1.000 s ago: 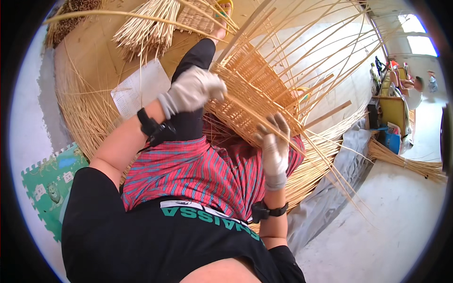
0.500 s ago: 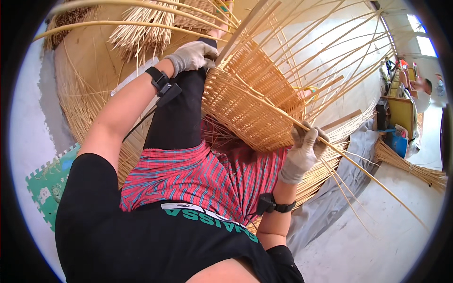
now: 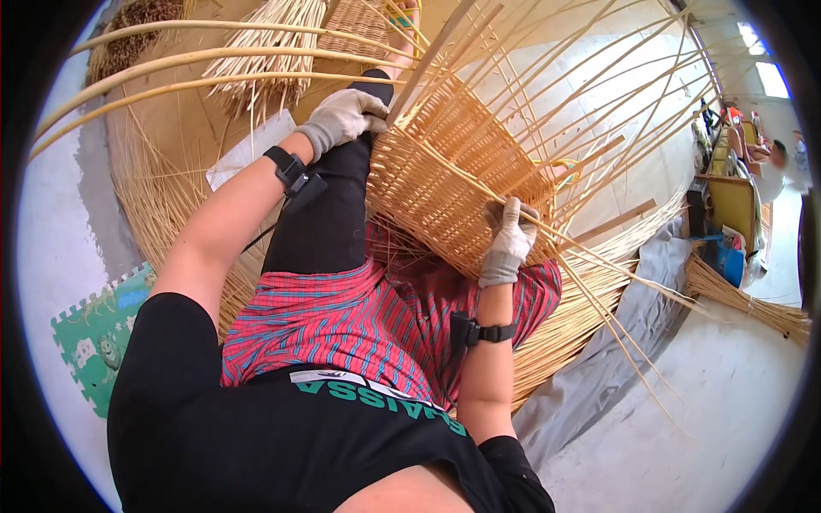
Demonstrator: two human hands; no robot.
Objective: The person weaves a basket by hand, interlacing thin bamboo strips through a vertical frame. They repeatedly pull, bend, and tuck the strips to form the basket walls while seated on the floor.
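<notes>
A partly woven wicker basket (image 3: 428, 192) rests tilted against my legs, with long bare stakes (image 3: 590, 81) fanning out from its upper side. My left hand (image 3: 349, 117), in a pale work glove, closes at the basket's left corner, beside a flat wooden slat (image 3: 432, 56); its fingertips are partly hidden there. My right hand (image 3: 510, 232), gloved too, grips a willow rod (image 3: 457, 171) lying along the near rim. The rod's loose end reaches past this hand to the lower right.
A bundle of peeled rods (image 3: 265, 60) and a dark bundle (image 3: 137, 38) stand at the far left. Long rods (image 3: 564, 342) lie over a grey cloth (image 3: 590, 376) on the right. Another rod bundle (image 3: 740, 299), a blue bucket (image 3: 729, 263) and a person (image 3: 770, 179) are farther right.
My right hand has moved left along the rim, toward the basket's middle. Several long stakes at the upper left have swung lower and outward. My left hand stays at the corner.
</notes>
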